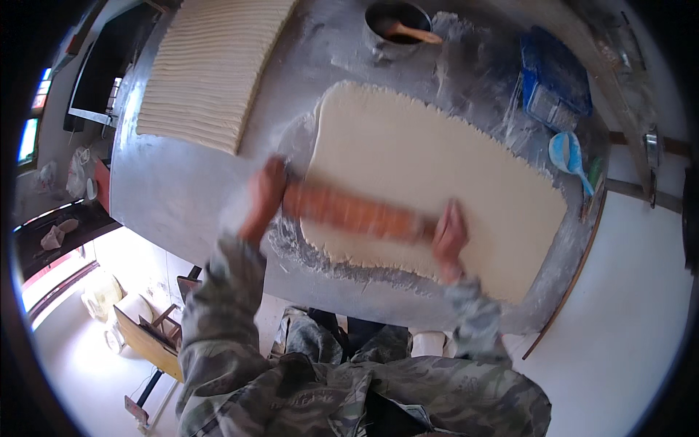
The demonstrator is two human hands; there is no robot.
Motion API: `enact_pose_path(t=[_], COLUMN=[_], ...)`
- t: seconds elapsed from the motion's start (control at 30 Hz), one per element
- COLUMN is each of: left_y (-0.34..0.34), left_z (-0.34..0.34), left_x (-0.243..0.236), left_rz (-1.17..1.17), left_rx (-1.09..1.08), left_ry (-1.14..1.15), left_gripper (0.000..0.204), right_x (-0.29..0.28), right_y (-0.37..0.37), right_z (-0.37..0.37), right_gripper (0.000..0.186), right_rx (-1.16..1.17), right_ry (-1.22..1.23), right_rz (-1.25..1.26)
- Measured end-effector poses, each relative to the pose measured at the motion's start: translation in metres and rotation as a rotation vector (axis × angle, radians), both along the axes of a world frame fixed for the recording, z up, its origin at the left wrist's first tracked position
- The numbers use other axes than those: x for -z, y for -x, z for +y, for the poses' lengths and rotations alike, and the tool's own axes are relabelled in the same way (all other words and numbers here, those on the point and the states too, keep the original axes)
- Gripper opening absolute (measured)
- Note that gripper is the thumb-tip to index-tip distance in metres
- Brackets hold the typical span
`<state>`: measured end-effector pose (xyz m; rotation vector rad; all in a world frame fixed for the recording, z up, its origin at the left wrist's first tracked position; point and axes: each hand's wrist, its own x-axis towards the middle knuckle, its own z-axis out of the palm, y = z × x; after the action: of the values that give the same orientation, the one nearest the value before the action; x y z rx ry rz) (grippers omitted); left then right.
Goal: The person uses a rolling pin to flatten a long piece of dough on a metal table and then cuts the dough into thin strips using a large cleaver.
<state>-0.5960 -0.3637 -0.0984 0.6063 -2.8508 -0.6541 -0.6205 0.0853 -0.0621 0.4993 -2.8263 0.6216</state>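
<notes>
A large flat sheet of pale dough [415,153] lies on the floured metal table [175,197]. Across its left and near part runs a reddish-brown rolling pin [349,211], blurred by motion. My left hand [267,191] is closed round the pin's left end, just beyond the dough's left edge. At the other end my right hand [450,237] grips the handle above the sheet. The dough has ragged edges on its far and near sides, with loose flour around them.
Dough folded or cut into narrow strips [211,73] lies at the far left. A dark pot [397,29] with a wooden-handled tool stands at the back. Toward the right are a blue box-like object [555,76] and a light-blue scoop [568,156]. A wooden chair [149,339] stands lower left.
</notes>
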Motion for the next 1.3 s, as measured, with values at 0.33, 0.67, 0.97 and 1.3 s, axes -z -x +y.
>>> enact_pose_path(t=[0.33,0.67,0.97,1.3], left_y=[-0.025,0.132,0.16,-0.026], left_z=[0.027,0.011,0.014,0.046], left_x=[-0.012,-0.012,-0.019,-0.033], left_rz=[-0.153,-0.095,-0.118,-0.097], left_rx=[-0.034,0.058,-0.119,-0.005], left_ry=[-0.153,0.025,0.132,-0.159], left_gripper=[0.014,0.022,0.027,0.024], right_x=[-0.01,0.001,0.006,0.001], right_y=[-0.027,0.121,0.149,0.001], right_z=[0.017,-0.004,-0.008,0.029], right_gripper=[0.04,0.037,0.035,0.017], right_rx=[0.0,0.143,0.229,0.404], right_ry=[-0.099,-0.129,-0.074,0.222], right_rz=[-0.087,0.014,0.141,0.002])
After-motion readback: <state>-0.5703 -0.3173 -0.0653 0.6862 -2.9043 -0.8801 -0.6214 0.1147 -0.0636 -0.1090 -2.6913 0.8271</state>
